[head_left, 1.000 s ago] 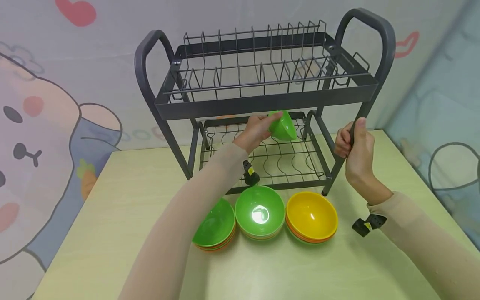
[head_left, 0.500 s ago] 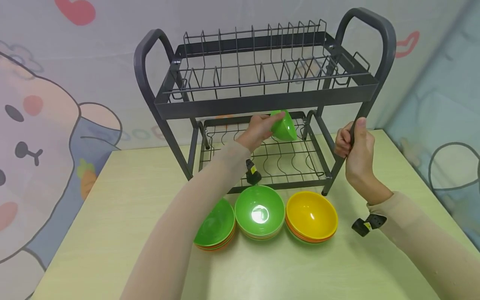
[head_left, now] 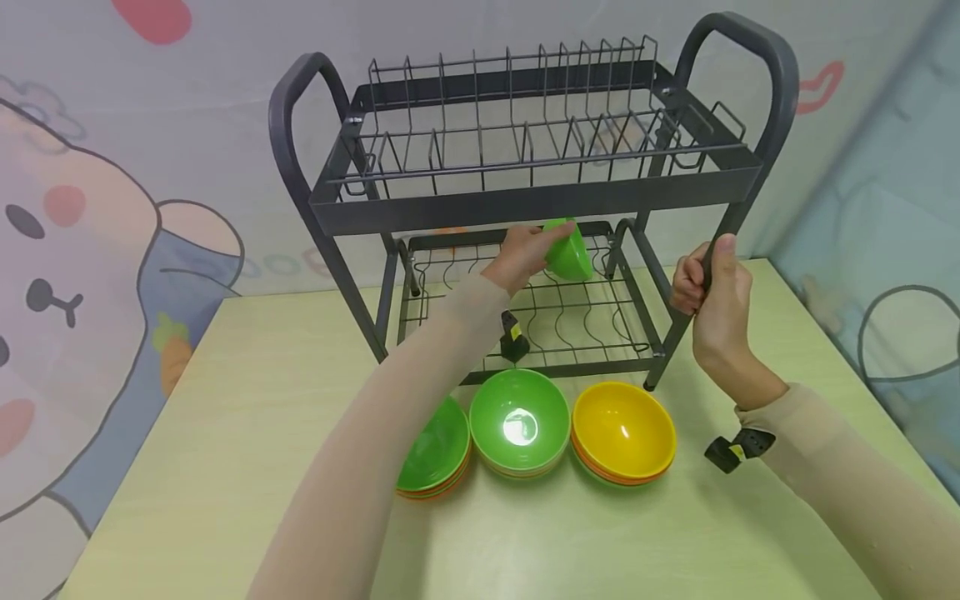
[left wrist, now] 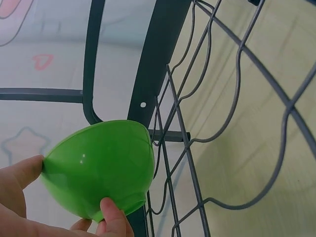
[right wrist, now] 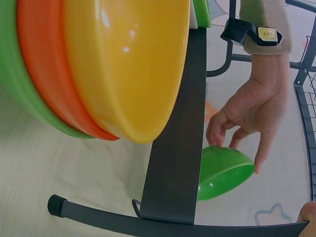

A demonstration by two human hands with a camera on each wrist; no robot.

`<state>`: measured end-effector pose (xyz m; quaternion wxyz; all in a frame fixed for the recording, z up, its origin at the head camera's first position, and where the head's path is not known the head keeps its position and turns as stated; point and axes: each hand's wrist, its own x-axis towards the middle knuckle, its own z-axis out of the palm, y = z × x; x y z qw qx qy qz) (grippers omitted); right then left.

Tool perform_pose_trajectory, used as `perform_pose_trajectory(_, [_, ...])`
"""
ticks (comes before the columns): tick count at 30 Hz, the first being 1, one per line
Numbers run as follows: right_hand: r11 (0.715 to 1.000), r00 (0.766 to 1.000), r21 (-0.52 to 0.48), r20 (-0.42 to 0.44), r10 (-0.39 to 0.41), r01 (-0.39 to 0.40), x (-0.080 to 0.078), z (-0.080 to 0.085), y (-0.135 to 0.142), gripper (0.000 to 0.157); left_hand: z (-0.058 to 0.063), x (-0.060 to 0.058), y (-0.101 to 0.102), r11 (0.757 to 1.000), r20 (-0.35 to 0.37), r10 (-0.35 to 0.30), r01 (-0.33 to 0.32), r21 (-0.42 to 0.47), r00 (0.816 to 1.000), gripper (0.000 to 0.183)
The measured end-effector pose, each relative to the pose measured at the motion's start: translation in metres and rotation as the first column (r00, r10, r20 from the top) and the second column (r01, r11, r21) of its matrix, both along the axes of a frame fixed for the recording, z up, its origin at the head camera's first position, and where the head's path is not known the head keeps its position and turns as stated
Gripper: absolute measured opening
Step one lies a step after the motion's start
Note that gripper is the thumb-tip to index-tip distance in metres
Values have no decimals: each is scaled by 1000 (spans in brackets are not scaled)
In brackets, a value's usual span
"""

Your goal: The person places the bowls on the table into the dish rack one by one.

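Note:
A small green bowl (head_left: 573,255) is tilted on its side in the left hand (head_left: 519,260), between the two tiers of the dark dish rack (head_left: 540,205). In the left wrist view, the thumb and fingers (left wrist: 114,217) pinch the bowl at its rim and near its base, beside the wavy wires of the lower tier (left wrist: 237,94). Whether the bowl touches the wires I cannot tell. On the other side, the right hand (head_left: 718,312) grips the rack's right front post, thumb pointing up. From the right wrist view, the bowl's opening (right wrist: 224,180) partly shows behind the rack's bar.
In front of the rack stand three stacks of bowls: a green-topped stack (head_left: 437,450) partly behind the left sleeve, another green-topped stack (head_left: 520,421) in the middle, and a yellow-topped one (head_left: 624,431) at right. A patterned cloth backdrop (head_left: 187,108) hangs behind the table (head_left: 172,467).
The left hand and forearm have shifted slightly to the right, while the bowl stays at nearly the same place. Its interior shows less now. The right hand keeps its grip on the post.

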<state>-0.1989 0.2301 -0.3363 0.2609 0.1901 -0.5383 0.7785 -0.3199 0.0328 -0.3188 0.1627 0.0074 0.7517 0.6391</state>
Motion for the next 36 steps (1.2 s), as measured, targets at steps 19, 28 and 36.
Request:
perform_pose_trajectory(19, [1000, 1000, 12, 1, 4, -4, -1, -1, 1, 55, 1, 0, 9, 1000, -46, -4, 3, -7, 999, 61])
perform_pose_trajectory(28, [1000, 1000, 15, 9, -12, 12, 0, -2, 3, 55, 1, 2, 13, 997, -112, -10, 1, -78, 994, 48])
perform_pose_trajectory(36, [1000, 1000, 23, 12, -22, 21, 0, -1, 1, 55, 0, -1, 18, 985, -128, -3, -19, -171, 992, 49])
